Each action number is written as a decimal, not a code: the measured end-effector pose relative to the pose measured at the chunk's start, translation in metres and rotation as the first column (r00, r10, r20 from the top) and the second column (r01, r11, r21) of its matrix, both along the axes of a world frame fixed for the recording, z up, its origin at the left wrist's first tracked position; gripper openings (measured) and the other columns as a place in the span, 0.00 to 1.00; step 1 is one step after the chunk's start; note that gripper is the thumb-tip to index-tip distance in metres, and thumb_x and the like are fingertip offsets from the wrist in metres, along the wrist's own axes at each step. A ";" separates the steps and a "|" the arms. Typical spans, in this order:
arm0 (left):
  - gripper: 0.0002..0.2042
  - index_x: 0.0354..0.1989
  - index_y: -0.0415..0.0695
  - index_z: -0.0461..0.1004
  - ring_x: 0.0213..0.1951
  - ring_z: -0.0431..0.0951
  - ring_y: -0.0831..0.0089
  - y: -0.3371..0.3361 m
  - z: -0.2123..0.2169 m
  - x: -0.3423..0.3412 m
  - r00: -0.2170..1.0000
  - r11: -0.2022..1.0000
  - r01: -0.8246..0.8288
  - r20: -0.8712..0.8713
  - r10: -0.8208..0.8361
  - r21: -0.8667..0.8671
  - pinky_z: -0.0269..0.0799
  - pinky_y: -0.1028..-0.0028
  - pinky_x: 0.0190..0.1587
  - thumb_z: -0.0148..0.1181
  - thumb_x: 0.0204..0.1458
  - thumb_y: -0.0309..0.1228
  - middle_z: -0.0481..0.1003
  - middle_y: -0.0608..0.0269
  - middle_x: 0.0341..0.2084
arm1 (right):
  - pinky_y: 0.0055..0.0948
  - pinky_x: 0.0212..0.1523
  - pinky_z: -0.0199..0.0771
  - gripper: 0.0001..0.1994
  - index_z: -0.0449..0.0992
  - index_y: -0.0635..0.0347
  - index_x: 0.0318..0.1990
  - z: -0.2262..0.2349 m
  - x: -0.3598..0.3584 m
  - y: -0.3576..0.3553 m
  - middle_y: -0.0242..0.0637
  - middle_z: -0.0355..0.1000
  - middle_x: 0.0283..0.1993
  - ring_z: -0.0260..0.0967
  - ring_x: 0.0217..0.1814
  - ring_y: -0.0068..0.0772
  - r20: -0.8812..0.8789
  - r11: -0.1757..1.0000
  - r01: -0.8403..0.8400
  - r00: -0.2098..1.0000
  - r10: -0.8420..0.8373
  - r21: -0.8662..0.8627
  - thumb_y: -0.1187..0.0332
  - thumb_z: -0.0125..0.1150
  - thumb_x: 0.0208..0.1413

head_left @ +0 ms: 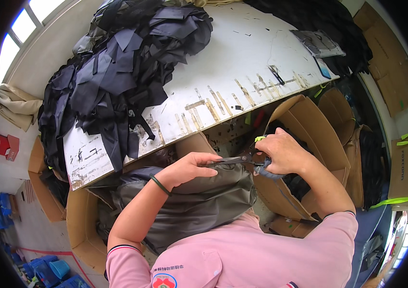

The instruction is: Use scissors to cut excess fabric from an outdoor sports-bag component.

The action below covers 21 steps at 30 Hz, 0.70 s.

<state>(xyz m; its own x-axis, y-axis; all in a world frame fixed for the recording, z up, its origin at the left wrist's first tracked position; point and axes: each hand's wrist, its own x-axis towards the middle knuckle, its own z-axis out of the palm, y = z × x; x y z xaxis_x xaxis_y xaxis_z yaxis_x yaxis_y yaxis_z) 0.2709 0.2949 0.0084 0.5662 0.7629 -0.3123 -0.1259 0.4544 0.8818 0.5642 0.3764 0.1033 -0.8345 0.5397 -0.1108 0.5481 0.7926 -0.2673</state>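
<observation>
My right hand (285, 152) is wrapped round the handles of a pair of dark scissors (245, 159), with grey wrapping at the handles and a yellow-green bit by the fingers. The blades point left, to the fingertips of my left hand (195, 166). There, thumb and fingers are pinched together at the blade tips; whatever they hold is too small to make out. A dark band circles my left wrist. Below both hands, a grey-green cloth (199, 204) lies across my lap.
Black cut fabric pieces (117, 72) heap on the white table (242, 53), some hanging over its front edge. More black fabric (319, 19) lies at the far right, beside a clear plastic bag (318, 43). An open cardboard box (309, 125) stands right, another (81, 221) left.
</observation>
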 end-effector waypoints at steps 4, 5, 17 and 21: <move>0.20 0.58 0.40 0.74 0.42 0.74 0.84 0.000 0.000 0.001 0.999 1.000 0.012 0.032 -0.011 -0.019 0.70 0.81 0.49 0.62 0.55 0.20 0.77 0.73 0.40 | 0.35 0.38 0.60 0.09 0.74 0.55 0.26 0.002 0.002 -0.002 0.37 0.74 0.25 0.74 0.34 0.40 0.009 1.000 -0.002 1.000 0.002 0.022 0.65 0.66 0.37; 0.19 0.57 0.40 0.74 0.42 0.74 0.84 0.000 0.001 0.001 0.999 1.000 0.016 0.033 -0.015 -0.024 0.70 0.81 0.49 0.62 0.55 0.20 0.77 0.73 0.40 | 0.35 0.38 0.60 0.09 0.74 0.55 0.26 0.001 0.002 -0.001 0.37 0.74 0.25 0.74 0.34 0.40 0.011 1.000 -0.001 1.000 0.001 0.021 0.65 0.66 0.37; 0.18 0.54 0.41 0.75 0.36 0.70 0.85 -0.002 0.014 0.007 0.994 0.985 -0.010 -0.102 0.028 0.174 0.69 0.82 0.43 0.64 0.54 0.23 0.77 0.69 0.39 | 0.35 0.35 0.66 0.19 0.74 0.60 0.30 -0.006 -0.021 -0.008 0.39 0.74 0.25 0.72 0.29 0.40 -0.146 0.975 0.060 0.985 -0.093 -0.215 0.55 0.76 0.43; 0.15 0.47 0.43 0.76 0.34 0.76 0.65 -0.015 0.021 0.024 0.930 0.764 -0.079 -0.230 0.289 0.641 0.72 0.69 0.39 0.65 0.51 0.27 0.75 0.57 0.33 | 0.24 0.32 0.66 0.15 0.71 0.63 0.33 -0.025 -0.050 -0.015 0.38 0.71 0.27 0.62 0.28 0.23 -0.356 0.758 0.006 0.880 -0.314 -0.652 0.70 0.75 0.47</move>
